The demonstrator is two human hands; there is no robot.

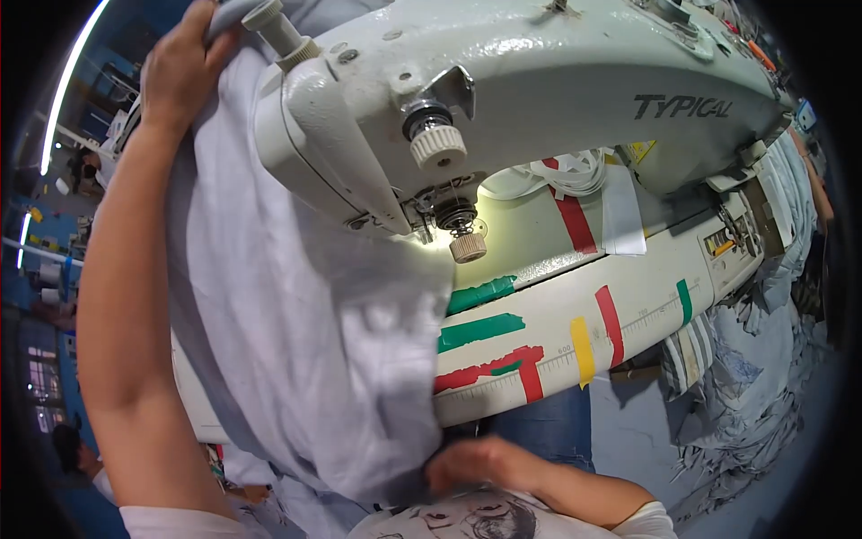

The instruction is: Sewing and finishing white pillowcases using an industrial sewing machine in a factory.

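A long piece of light grey fabric (pixel 305 341) hangs past the needle end of a white sewing machine (pixel 539 63) and drapes over the front edge of its bed. My left hand (pixel 180 76) is raised at the far left beside the machine head, closed on the fabric's upper end. Low in front of my body, my right hand (pixel 476 463) lies against the near end of the fabric. Motion smears its fingers, so its grip is unclear. A lit area around the needle (pixel 431 235) is partly hidden behind a tension knob (pixel 469 247).
Green, red and yellow tape strips (pixel 582 350) mark the bed's ruled front edge. A coil of white tape (pixel 575 175) and a white paper piece (pixel 623 211) lie under the arm. At right, grey garments (pixel 745 386) are heaped. Other people are in the left background.
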